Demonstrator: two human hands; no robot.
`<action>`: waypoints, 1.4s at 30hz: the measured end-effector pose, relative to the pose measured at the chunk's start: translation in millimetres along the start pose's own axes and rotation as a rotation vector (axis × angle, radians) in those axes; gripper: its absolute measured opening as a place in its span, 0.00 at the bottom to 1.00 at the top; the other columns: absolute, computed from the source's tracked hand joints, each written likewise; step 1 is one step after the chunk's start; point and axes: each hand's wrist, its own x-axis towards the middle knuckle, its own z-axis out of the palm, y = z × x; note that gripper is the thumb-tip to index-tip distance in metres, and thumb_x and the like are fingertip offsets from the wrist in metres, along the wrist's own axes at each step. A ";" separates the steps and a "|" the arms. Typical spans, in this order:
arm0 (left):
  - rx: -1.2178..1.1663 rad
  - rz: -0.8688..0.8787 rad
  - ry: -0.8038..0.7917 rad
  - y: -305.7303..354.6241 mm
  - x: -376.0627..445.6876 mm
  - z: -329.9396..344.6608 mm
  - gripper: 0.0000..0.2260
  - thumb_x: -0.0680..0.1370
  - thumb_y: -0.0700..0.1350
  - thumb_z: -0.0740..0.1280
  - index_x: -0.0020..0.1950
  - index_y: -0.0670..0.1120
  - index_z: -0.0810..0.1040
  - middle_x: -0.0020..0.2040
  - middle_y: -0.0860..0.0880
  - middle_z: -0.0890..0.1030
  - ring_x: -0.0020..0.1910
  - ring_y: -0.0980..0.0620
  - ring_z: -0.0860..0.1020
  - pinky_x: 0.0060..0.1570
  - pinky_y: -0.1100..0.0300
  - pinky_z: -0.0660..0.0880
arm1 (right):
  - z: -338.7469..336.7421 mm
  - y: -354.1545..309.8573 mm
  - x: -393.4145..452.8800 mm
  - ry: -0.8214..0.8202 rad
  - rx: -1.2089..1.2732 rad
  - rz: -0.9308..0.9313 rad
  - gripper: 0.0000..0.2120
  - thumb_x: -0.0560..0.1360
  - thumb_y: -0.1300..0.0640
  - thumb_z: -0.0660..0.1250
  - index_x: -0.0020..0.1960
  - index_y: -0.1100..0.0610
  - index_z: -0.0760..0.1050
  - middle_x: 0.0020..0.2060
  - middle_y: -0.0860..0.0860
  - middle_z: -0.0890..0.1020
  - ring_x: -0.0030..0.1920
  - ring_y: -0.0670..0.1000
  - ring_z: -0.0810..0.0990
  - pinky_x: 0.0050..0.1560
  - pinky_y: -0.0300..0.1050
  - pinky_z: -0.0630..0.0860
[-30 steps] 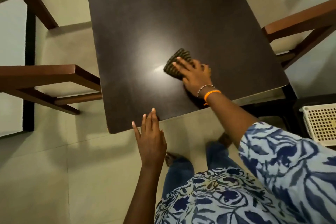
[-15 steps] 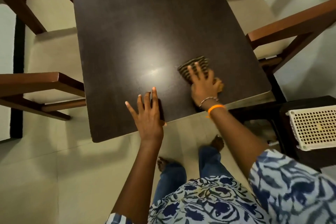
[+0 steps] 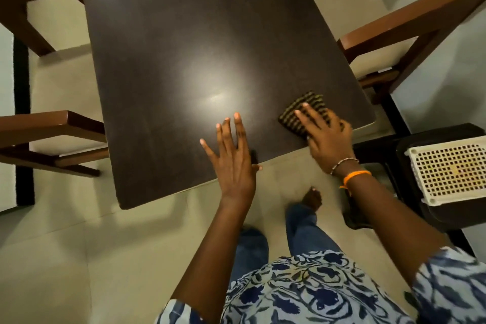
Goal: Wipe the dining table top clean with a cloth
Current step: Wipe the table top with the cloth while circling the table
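The dark brown dining table top (image 3: 200, 34) fills the upper middle of the head view, with a light glare near its centre. A folded brown and green striped cloth (image 3: 299, 113) lies near the table's near right corner. My right hand (image 3: 324, 134) presses flat on the cloth with straight fingers. My left hand (image 3: 232, 155) rests flat on the table's near edge, fingers spread, thumb over the rim.
Wooden chairs with beige seats stand on the left (image 3: 52, 123) and on the right (image 3: 394, 31) of the table. A white perforated basket (image 3: 452, 168) sits on a dark stand at the right. Beige floor tiles (image 3: 65, 258) lie below.
My right hand has slid the cloth from the table's middle toward the near right corner. My left hand came onto the near edge and stays there.
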 end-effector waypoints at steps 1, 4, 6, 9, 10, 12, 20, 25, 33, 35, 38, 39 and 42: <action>0.008 0.031 0.008 7.4 3.8 -0.2 0.60 0.66 0.55 0.74 0.67 0.48 0.22 0.77 0.42 0.47 0.77 0.43 0.45 0.65 0.38 0.32 | -4.0 19.6 0.6 -0.006 -0.006 0.069 0.31 0.74 0.56 0.61 0.75 0.44 0.56 0.76 0.45 0.57 0.69 0.61 0.63 0.62 0.58 0.62; 0.025 0.089 0.007 31.3 15.4 -1.0 0.59 0.68 0.56 0.73 0.65 0.47 0.18 0.77 0.42 0.46 0.76 0.42 0.44 0.64 0.39 0.29 | -13.2 54.0 3.5 -0.067 -0.008 0.193 0.32 0.76 0.55 0.60 0.75 0.43 0.51 0.77 0.45 0.52 0.70 0.62 0.59 0.63 0.64 0.61; 0.029 0.058 -0.024 45.6 23.3 -2.2 0.60 0.68 0.58 0.72 0.65 0.46 0.18 0.77 0.43 0.45 0.76 0.42 0.42 0.63 0.38 0.28 | -13.7 56.0 6.6 -0.089 -0.024 0.196 0.32 0.76 0.55 0.60 0.76 0.44 0.49 0.77 0.46 0.51 0.70 0.62 0.58 0.63 0.64 0.62; 0.026 0.009 -0.075 65.2 37.1 0.6 0.58 0.67 0.59 0.72 0.69 0.44 0.25 0.77 0.43 0.43 0.76 0.42 0.40 0.62 0.35 0.29 | -11.7 52.9 17.4 -0.084 -0.057 0.179 0.32 0.77 0.53 0.59 0.76 0.46 0.48 0.77 0.48 0.52 0.70 0.62 0.59 0.63 0.62 0.63; 0.029 -0.001 -0.090 72.4 41.7 1.7 0.58 0.66 0.60 0.73 0.70 0.44 0.26 0.77 0.43 0.43 0.76 0.41 0.40 0.62 0.35 0.29 | -11.7 53.7 24.2 -0.082 -0.064 0.166 0.32 0.77 0.53 0.58 0.76 0.46 0.48 0.77 0.49 0.53 0.71 0.62 0.59 0.63 0.62 0.63; 0.038 -0.004 -0.112 86.9 51.0 3.7 0.59 0.65 0.60 0.73 0.72 0.44 0.28 0.77 0.43 0.43 0.76 0.41 0.39 0.61 0.35 0.28 | -12.6 55.6 44.3 -0.083 -0.056 0.134 0.31 0.77 0.53 0.58 0.76 0.47 0.48 0.77 0.50 0.53 0.71 0.62 0.58 0.64 0.62 0.62; 0.079 -0.023 -0.189 113.5 73.0 15.7 0.60 0.64 0.60 0.74 0.71 0.48 0.27 0.77 0.42 0.41 0.74 0.39 0.35 0.58 0.34 0.27 | -20.6 63.0 157.5 -0.060 -0.023 0.046 0.30 0.77 0.55 0.58 0.76 0.50 0.51 0.76 0.52 0.54 0.72 0.62 0.57 0.66 0.61 0.59; 0.103 -0.052 -0.231 120.6 66.9 17.6 0.62 0.62 0.63 0.73 0.69 0.47 0.25 0.77 0.43 0.38 0.73 0.38 0.31 0.56 0.34 0.23 | -26.3 55.4 212.1 -0.085 -0.001 0.085 0.31 0.77 0.53 0.58 0.76 0.51 0.50 0.77 0.54 0.52 0.73 0.62 0.56 0.68 0.60 0.56; 0.119 -0.140 -0.222 138.3 56.8 15.1 0.58 0.66 0.59 0.73 0.71 0.46 0.27 0.77 0.42 0.39 0.73 0.38 0.33 0.61 0.32 0.29 | -37.5 61.5 197.4 -0.123 -0.038 -0.004 0.31 0.78 0.53 0.57 0.77 0.54 0.48 0.77 0.55 0.50 0.72 0.62 0.56 0.68 0.59 0.57; 0.138 -0.137 -0.224 139.7 54.8 14.5 0.57 0.66 0.59 0.72 0.73 0.45 0.29 0.77 0.42 0.40 0.74 0.38 0.34 0.61 0.32 0.30 | -35.3 69.5 167.8 -0.123 -0.051 -0.039 0.32 0.77 0.54 0.57 0.77 0.53 0.47 0.77 0.54 0.50 0.72 0.62 0.57 0.67 0.59 0.58; 0.195 -0.096 -0.223 141.3 55.1 13.6 0.56 0.66 0.59 0.72 0.74 0.43 0.31 0.77 0.41 0.41 0.74 0.37 0.35 0.62 0.32 0.31 | -31.3 85.3 123.5 -0.120 -0.018 -0.070 0.31 0.77 0.54 0.56 0.77 0.51 0.48 0.77 0.52 0.51 0.72 0.61 0.57 0.67 0.60 0.58; 0.210 -0.081 -0.230 142.4 56.0 13.2 0.56 0.66 0.59 0.72 0.74 0.43 0.31 0.77 0.41 0.41 0.74 0.37 0.35 0.62 0.32 0.31 | -30.7 90.9 113.6 -0.124 -0.007 -0.066 0.31 0.77 0.54 0.56 0.77 0.51 0.48 0.77 0.51 0.51 0.72 0.61 0.57 0.67 0.60 0.58; 0.225 -0.060 -0.242 144.1 58.9 13.0 0.57 0.66 0.59 0.73 0.74 0.43 0.31 0.77 0.41 0.41 0.74 0.37 0.35 0.62 0.33 0.30 | -29.8 97.5 93.7 -0.136 -0.005 -0.019 0.31 0.77 0.53 0.57 0.76 0.49 0.49 0.77 0.50 0.51 0.72 0.61 0.57 0.65 0.61 0.59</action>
